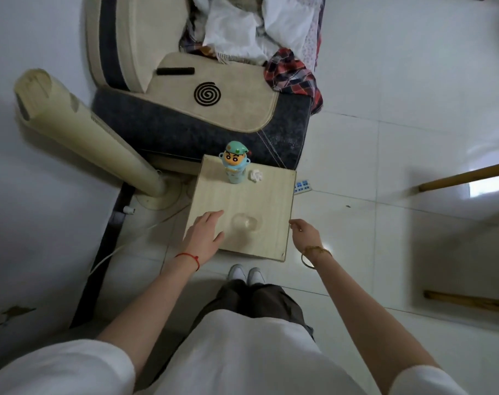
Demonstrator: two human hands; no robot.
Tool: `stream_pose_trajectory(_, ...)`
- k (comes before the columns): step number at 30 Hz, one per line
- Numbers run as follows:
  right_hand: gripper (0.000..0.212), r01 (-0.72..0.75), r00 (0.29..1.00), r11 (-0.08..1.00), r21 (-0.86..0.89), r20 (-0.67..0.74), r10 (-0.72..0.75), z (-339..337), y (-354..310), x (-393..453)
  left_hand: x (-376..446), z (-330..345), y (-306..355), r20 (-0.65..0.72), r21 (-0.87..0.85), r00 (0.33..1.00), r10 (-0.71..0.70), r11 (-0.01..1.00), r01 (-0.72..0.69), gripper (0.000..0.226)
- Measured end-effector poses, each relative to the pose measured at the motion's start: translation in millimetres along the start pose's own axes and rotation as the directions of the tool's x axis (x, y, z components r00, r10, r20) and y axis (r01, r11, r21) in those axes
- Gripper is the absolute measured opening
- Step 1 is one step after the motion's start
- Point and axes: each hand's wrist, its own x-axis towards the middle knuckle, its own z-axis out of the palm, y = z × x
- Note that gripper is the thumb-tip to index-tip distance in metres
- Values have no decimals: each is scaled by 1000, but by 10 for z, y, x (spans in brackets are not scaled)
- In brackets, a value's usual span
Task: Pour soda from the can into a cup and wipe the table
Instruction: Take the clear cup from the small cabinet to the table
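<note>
A small light-wood table [271, 195] stands in front of me. At its far edge stands a pale blue soda can [235, 169] topped with a cartoon figure head. A crumpled white tissue [255, 175] lies just right of the can. A clear plastic cup [245, 222] sits near the table's front edge. My left hand [204, 236] lies flat on the table's front left corner, fingers straight, a short way left of the cup. My right hand [304, 232] hovers at the table's right edge with loosely curled fingers, holding nothing.
A beige and dark sofa [202, 109] with piled clothes [251, 32] stands behind the table. A cream tower fan [80, 129] leans at the left, its base by the table. A power strip [302, 186] lies on the white tile floor at the right. Wooden furniture legs [465, 175] show far right.
</note>
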Motion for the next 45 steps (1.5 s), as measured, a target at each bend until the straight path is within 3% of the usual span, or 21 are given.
stream_pose_trajectory(12,42,-252,964,941,225,149,222,712,366,982,794,882,-433,128,7,990,-59,998,58,81)
stream_pose_trajectory(20,38,-240,964,929,281,180,194,1242,662,1488,1288,1509,-682,104,-142,994,-32,989,47,89)
stream_pose_trajectory(27,33,-208,973,919,335,170,158,1481,645,1591,1440,1755,-653,26,-267,1000,13,964,-6,73)
stream_pose_trajectory(34,31,-225,969,878,423,196,154,1331,519,1459,1366,1601,-512,-11,-350,1000,24,936,-27,66)
stream_pose_trajectory(40,23,-310,942,778,547,285,175,904,186,1000,1037,986,-161,-11,-351,996,85,933,-83,67)
stream_pose_trajectory(45,21,-293,951,731,616,268,155,509,-108,471,664,425,231,-23,-357,990,136,924,-135,67)
